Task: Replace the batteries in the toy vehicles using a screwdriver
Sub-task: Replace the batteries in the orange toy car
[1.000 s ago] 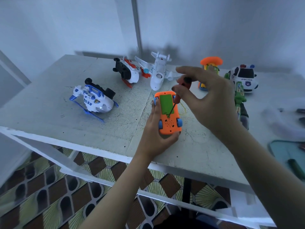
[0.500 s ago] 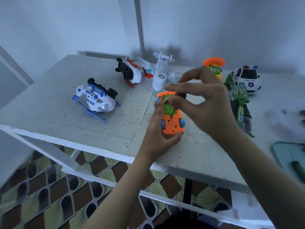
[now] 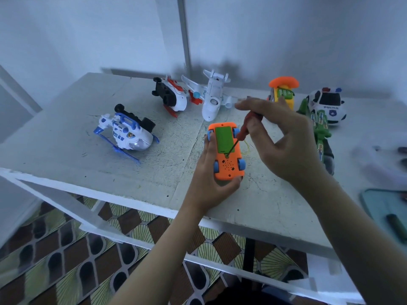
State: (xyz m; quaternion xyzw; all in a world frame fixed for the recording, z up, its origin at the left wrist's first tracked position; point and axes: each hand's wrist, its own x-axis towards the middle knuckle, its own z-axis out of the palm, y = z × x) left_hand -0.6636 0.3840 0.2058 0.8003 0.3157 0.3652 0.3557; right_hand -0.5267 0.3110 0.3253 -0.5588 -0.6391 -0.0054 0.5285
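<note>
An orange toy car [image 3: 229, 170] with blue wheels lies belly-up in my left hand [image 3: 209, 179], which grips it from below and the left side. Its green battery cover [image 3: 223, 137] faces up. My right hand [image 3: 279, 139] pinches the red handle of a small screwdriver [image 3: 242, 133]. The thin shaft slants down-left, and its tip sits at the lower edge of the green cover.
On the white table [image 3: 66, 150] lie a blue-white helicopter [image 3: 127, 134], a red-white helicopter [image 3: 171, 97], a white plane [image 3: 212, 95], an orange-yellow toy [image 3: 284, 89], a police car [image 3: 328, 104] and a green toy [image 3: 320, 126]. A teal tray [image 3: 383, 208] sits at the right edge.
My right hand has lifted off the car, so the screwdriver and green cover show again with the tip at the cover's lower edge. My left hand still holds the car.
</note>
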